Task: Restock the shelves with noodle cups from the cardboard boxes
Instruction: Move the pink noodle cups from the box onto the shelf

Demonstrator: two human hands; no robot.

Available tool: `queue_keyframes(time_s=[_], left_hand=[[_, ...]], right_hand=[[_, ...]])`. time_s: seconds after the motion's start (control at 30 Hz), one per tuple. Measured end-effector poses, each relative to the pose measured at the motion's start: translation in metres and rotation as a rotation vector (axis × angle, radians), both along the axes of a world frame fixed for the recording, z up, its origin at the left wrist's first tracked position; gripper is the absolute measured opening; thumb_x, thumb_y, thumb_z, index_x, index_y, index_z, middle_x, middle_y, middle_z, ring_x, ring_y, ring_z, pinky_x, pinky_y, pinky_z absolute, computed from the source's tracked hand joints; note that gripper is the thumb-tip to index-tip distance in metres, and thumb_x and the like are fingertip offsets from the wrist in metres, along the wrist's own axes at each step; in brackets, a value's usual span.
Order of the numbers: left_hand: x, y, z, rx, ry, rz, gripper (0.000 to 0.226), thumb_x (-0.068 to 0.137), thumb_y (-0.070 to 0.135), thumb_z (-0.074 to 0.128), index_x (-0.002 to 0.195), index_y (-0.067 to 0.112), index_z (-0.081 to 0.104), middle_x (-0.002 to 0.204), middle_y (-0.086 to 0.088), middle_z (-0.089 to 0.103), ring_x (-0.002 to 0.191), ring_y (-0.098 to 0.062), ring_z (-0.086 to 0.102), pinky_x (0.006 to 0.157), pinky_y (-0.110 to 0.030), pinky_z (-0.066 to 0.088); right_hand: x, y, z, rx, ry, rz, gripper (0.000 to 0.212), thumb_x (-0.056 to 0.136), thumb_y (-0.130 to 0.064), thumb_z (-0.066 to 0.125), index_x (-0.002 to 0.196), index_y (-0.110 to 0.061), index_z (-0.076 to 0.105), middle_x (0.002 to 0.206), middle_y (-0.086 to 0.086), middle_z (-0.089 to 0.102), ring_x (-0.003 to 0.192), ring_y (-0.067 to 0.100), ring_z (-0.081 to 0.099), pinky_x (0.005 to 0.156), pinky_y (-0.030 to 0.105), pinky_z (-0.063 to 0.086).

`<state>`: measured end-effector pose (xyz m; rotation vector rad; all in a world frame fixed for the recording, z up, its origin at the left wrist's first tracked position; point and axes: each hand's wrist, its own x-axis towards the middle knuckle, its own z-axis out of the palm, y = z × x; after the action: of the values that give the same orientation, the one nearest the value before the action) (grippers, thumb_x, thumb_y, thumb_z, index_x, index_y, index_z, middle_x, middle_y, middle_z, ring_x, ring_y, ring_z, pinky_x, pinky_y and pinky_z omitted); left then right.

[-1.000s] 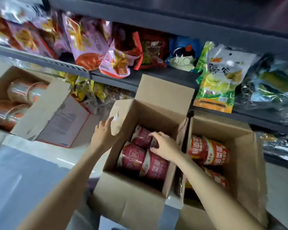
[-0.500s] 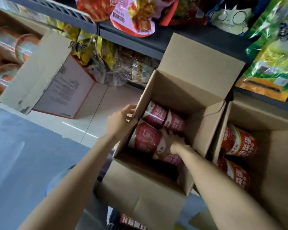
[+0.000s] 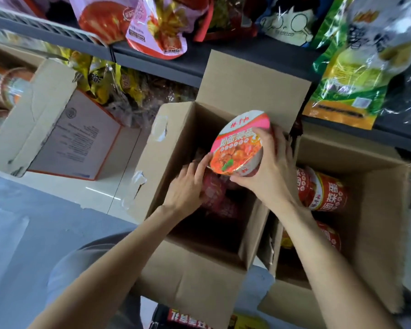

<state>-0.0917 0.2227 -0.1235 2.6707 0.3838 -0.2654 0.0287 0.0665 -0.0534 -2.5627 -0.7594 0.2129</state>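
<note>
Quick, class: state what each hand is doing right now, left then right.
Left hand: reaching into the middle box, fingertips touching the lifted noodle cup; grip unclear.
Right hand: holding that noodle cup.

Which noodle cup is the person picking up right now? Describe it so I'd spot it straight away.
Find the open middle cardboard box below the dark shelf. Above its opening, the right hand grips a noodle cup, and the left hand touches its lower edge. Unlike the other cups, which lie on their sides in the boxes, its round pink and orange lid faces the camera.
</note>
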Motion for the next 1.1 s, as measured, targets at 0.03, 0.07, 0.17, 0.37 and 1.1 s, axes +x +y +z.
queue_keyframes(time_s=[0.03, 0.07, 0.17, 0.37, 1.1], left_hand=[[0.006, -0.001, -0.009, -0.033, 0.125, 0.027, 0.096, 0.081, 0.021, 0.066, 0.153, 0.02, 0.001, 0.149, -0.011, 0.031, 0.131, -0.032, 0.035, 0.099, -0.039, 0.038], [0.013, 0.0, -0.021, -0.102, 0.196, 0.09, 0.102, 0.081, 0.021, 0.068, 0.152, 0.021, -0.005, 0.153, -0.011, 0.025, 0.135, -0.032, 0.031, 0.103, -0.039, 0.035], [0.028, 0.007, -0.06, -0.232, 0.301, 0.369, 0.1, 0.079, 0.03, 0.072, 0.153, 0.02, 0.005, 0.148, -0.017, 0.033, 0.13, -0.036, 0.04, 0.102, -0.045, 0.041], [0.038, 0.002, -0.097, -0.052, 0.375, 0.376, 0.038, 0.092, 0.031, 0.058, 0.126, 0.014, 0.06, 0.117, -0.015, 0.066, 0.106, -0.032, 0.062, 0.089, -0.039, 0.049], [0.001, 0.009, 0.294, 0.132, -0.737, 0.199, 0.036, 0.09, 0.042, 0.048, 0.105, 0.023, 0.074, 0.093, 0.003, 0.072, 0.082, -0.015, 0.065, 0.069, -0.024, 0.046]], right_hand=[[0.002, -0.004, 0.001, 0.046, -0.011, -0.017, 0.107, 0.052, -0.049, 0.088, 0.137, -0.029, 0.026, 0.148, 0.013, 0.03, 0.133, 0.036, 0.034, 0.101, 0.055, 0.041], [0.003, -0.008, 0.0, 0.089, 0.002, -0.034, 0.106, 0.053, -0.048, 0.088, 0.136, -0.03, 0.025, 0.148, 0.013, 0.03, 0.134, 0.034, 0.033, 0.1, 0.055, 0.042], [0.008, -0.015, 0.0, 0.224, 0.066, -0.085, 0.105, 0.054, -0.046, 0.088, 0.137, -0.031, 0.025, 0.147, 0.007, 0.031, 0.134, 0.026, 0.035, 0.1, 0.05, 0.045], [0.023, -0.028, 0.002, 0.432, 0.199, -0.083, 0.104, 0.055, -0.039, 0.089, 0.138, -0.023, 0.03, 0.143, 0.002, 0.036, 0.132, 0.009, 0.036, 0.1, 0.007, 0.034], [0.005, -0.071, 0.236, 0.887, 0.007, -0.171, 0.121, 0.049, -0.043, 0.087, 0.144, -0.029, 0.012, 0.139, -0.014, 0.037, 0.123, -0.016, 0.035, 0.097, 0.001, 0.029]])
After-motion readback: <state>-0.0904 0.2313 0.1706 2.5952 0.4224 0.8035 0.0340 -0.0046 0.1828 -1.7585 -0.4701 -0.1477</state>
